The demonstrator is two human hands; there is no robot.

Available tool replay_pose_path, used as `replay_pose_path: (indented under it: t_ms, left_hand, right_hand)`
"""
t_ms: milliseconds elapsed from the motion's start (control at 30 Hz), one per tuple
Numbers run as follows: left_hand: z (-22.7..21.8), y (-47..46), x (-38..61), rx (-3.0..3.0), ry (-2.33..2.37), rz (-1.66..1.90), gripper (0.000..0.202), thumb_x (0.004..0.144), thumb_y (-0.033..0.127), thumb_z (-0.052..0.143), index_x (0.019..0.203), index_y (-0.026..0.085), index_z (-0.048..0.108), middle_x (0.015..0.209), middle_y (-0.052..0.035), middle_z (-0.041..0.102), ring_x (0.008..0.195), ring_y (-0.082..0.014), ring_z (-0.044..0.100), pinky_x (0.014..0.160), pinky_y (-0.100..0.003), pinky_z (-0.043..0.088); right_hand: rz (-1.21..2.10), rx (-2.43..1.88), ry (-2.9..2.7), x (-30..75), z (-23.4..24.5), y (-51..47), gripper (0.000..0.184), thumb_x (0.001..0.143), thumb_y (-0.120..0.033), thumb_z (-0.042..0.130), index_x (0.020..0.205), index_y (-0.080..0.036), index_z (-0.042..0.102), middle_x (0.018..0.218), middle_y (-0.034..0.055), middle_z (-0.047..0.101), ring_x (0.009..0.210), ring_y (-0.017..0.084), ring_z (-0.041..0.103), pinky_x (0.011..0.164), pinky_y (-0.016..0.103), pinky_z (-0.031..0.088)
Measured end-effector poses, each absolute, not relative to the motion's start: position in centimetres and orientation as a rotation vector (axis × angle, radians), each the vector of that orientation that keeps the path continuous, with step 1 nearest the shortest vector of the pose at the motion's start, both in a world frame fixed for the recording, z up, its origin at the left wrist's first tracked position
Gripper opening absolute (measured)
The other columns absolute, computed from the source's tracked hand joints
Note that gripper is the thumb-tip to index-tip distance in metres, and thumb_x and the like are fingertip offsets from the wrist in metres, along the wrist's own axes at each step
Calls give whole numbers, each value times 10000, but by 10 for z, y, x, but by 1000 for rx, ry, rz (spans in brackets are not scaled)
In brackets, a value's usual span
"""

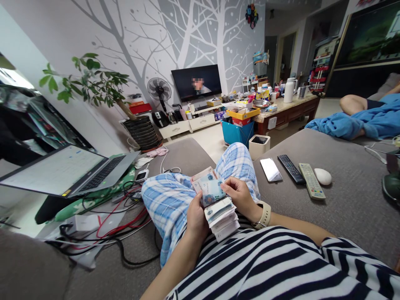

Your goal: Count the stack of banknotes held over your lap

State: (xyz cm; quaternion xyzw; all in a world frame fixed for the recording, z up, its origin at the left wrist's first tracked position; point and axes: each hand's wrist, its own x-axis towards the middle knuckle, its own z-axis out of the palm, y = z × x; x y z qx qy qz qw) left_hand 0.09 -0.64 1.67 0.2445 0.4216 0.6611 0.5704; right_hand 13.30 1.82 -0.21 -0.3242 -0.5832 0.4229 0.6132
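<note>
A thick stack of banknotes rests over my lap, above blue checked trousers. My left hand is closed round the left side of the stack, thumb on the top notes. My right hand, with a pale watch on its wrist, pinches the top bluish-green note at its right edge and bends it up. The lower part of the stack fans out toward my striped shirt.
On the grey sofa to my right lie a phone, two remotes and a white mouse. An open laptop sits left above tangled cables. Another person's legs and blue blanket lie far right. A low table and TV stand ahead.
</note>
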Motion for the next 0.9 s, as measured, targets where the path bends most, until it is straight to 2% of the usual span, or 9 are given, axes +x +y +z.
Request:
replay_pose_path:
  t_ms: [333, 467, 900]
  left_hand:
    - [26, -15, 4, 692, 1104, 1594, 174, 621, 289, 629, 674, 131, 679, 651, -26, 675, 595, -157, 569, 605, -272, 465]
    - [29, -19, 6, 710, 1163, 1605, 172, 611, 281, 616, 669, 133, 682, 652, -30, 680, 611, -164, 571, 570, -258, 440]
    - [24, -18, 2, 838, 1235, 1576, 152, 574, 276, 608, 606, 137, 660, 607, -25, 656, 582, -152, 522, 570, -267, 437]
  right_hand:
    - [1044, -659, -1332, 133, -1, 14, 249, 839, -361, 608, 682, -177, 545, 619, -32, 478, 577, 115, 413, 548, 253, 337]
    - [1061, -650, -1326, 132, -2, 14, 250, 841, -369, 607, 693, -177, 549, 628, -28, 487, 582, 117, 422, 552, 253, 343]
    - [1052, -645, -1340, 132, -1, 13, 248, 846, -362, 604, 689, -179, 546, 630, -29, 485, 584, 120, 422, 554, 259, 341]
